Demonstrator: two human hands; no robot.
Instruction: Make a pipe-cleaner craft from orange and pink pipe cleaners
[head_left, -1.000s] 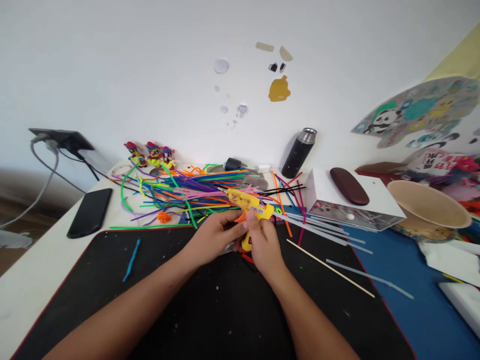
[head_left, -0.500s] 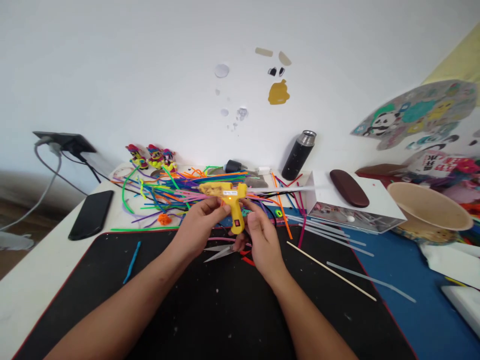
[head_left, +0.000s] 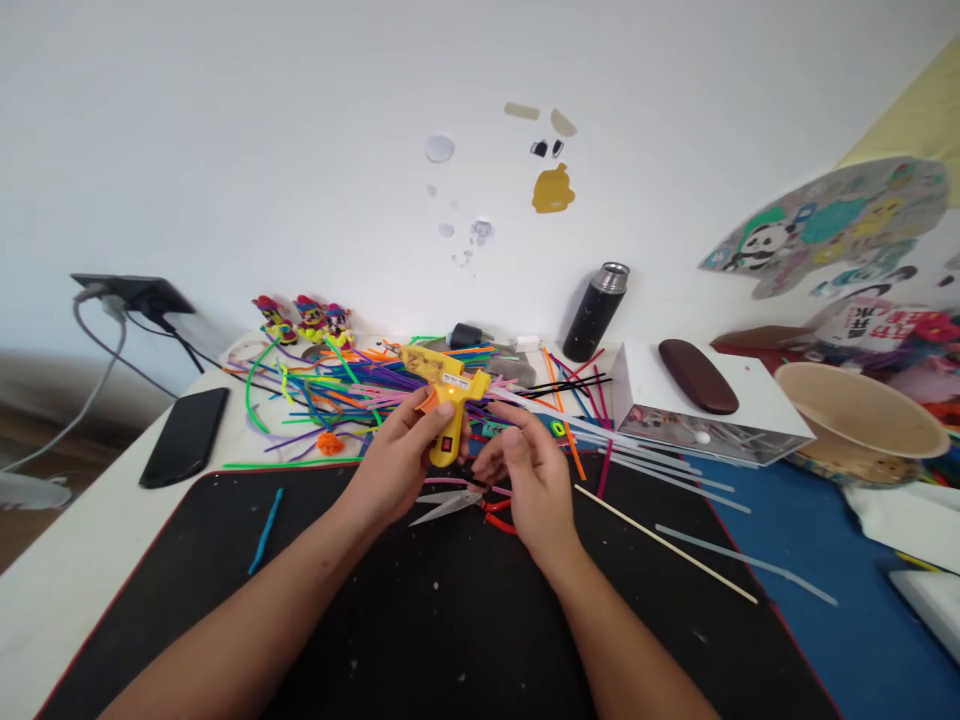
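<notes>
My left hand [head_left: 405, 440] is closed round the handle of a yellow hot glue gun [head_left: 454, 400], whose nozzle points to the upper left. A translucent glue stick [head_left: 555, 408] sticks out of its back end. My right hand [head_left: 531, 470] is just right of the gun, apart from it, fingers loosely curled and spread with nothing seen in them. Below it lie scissors [head_left: 448, 505] with red handles, partly hidden by that hand. A pile of coloured pipe cleaners [head_left: 360, 385] spreads behind the gun.
A black mat [head_left: 360, 620] covers the table front, with a blue pipe cleaner [head_left: 265, 530] and a wooden stick [head_left: 667, 545] on it. Loose glue sticks [head_left: 675, 470], a black bottle [head_left: 597, 312] and a white box [head_left: 720, 400] are at right. A phone [head_left: 184, 437] lies left.
My right hand has let go of the glue gun and drawn back to the right. My left hand has taken its handle. The gun swung level and then tilted again; the scissors came into view.
</notes>
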